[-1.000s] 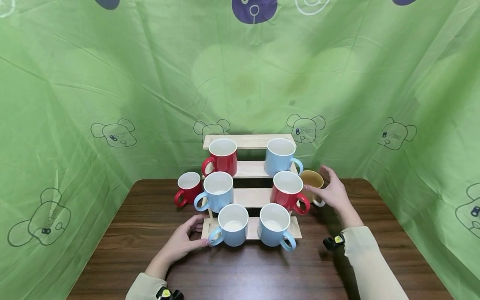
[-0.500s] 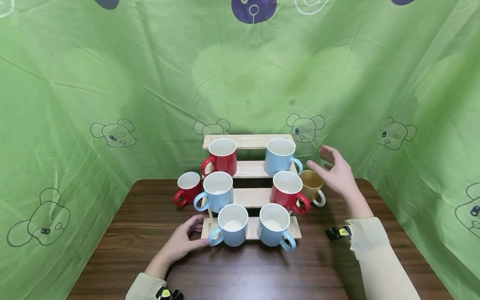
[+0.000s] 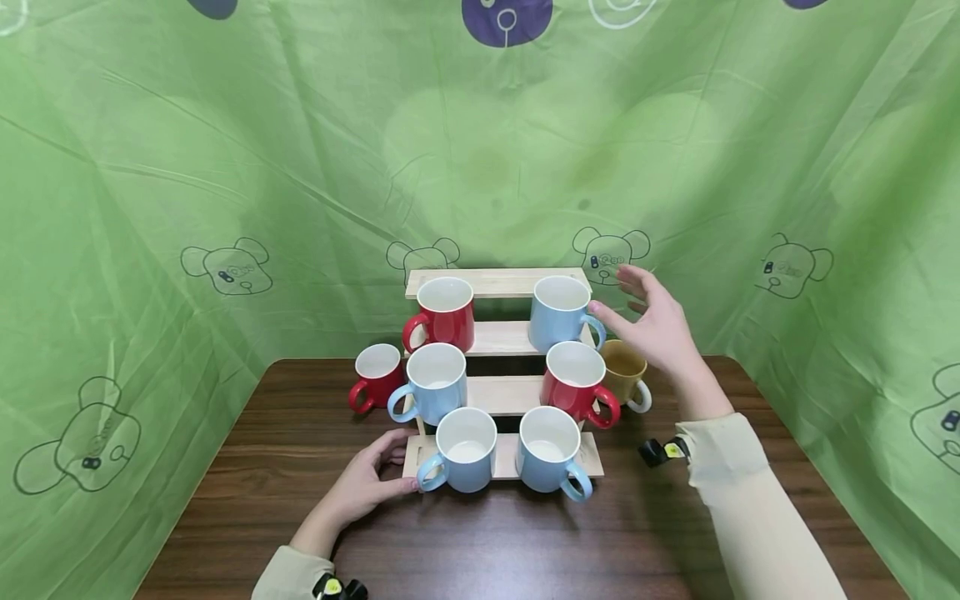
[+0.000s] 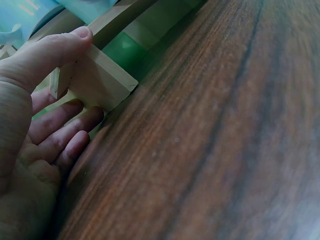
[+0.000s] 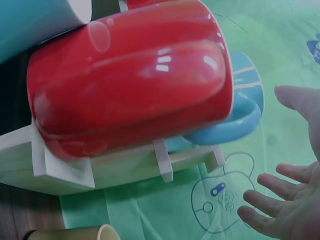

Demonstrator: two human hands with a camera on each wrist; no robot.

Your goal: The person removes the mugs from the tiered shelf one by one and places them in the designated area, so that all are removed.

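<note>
A stepped wooden rack bears light blue and red mugs. At its front left corner my left hand holds the bottom shelf, thumb at the front edge and fingers around the side. My right hand is raised, fingers spread and holding nothing. Its thumb tip is right by the light blue mug on the upper right shelf. In the right wrist view, a red mug partly hides that blue mug. Just below the right hand, a mustard-yellow mug with a white handle stands on the table.
Left of the rack a red mug stands on the dark wooden table. Another red mug sits upper left on the rack. Two light blue mugs stand on the bottom shelf. A green curtain surrounds the table.
My right hand has left the yellow mug, risen, then moved left towards the upper light blue mug. My left hand stays at the rack corner.
</note>
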